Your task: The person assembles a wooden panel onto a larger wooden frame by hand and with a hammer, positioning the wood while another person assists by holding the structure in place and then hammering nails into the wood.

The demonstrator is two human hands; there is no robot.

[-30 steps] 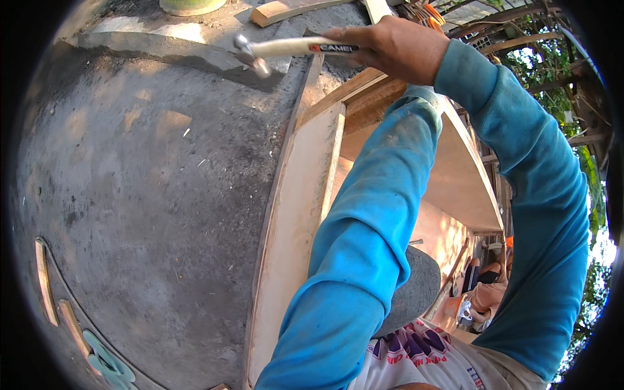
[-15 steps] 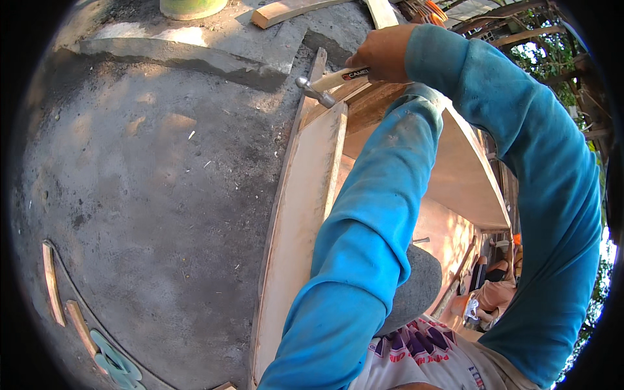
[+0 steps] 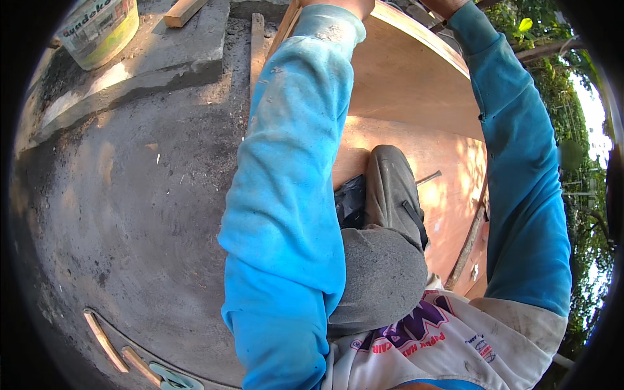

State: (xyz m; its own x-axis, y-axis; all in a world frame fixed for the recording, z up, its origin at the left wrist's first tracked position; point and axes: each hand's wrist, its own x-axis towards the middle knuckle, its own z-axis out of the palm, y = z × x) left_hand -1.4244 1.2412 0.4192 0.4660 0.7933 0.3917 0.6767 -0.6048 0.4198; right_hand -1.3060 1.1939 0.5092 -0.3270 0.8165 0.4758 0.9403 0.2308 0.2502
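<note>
My left hand (image 3: 343, 5) shows only as a sliver at the top edge, beside the near corner of a plywood box (image 3: 406, 71) with a wooden rim. Its fingers lie out of the picture. To the right my right hand (image 3: 446, 6) is raised at the top edge, past the box's rim, and its fingers are cut off too. Whether either hand holds anything cannot be seen. Both arms wear blue sleeves. A thin metal rod with a flared end (image 3: 429, 177) rests on the plywood sheet (image 3: 448, 195) next to my bent leg.
A paint-stained bucket (image 3: 107, 32) and a wood offcut (image 3: 184, 12) stand on the raised concrete ledge (image 3: 156, 81). Wood strips (image 3: 106, 341) and a sandal (image 3: 174, 378) lie at lower left. A black bag (image 3: 351, 200) is by my leg, a rough stick (image 3: 465, 250) to the right.
The hammer that my right hand held has gone out of view. My right hand moved up and right, away from my left. The view has shifted, showing more of the bucket and my leg.
</note>
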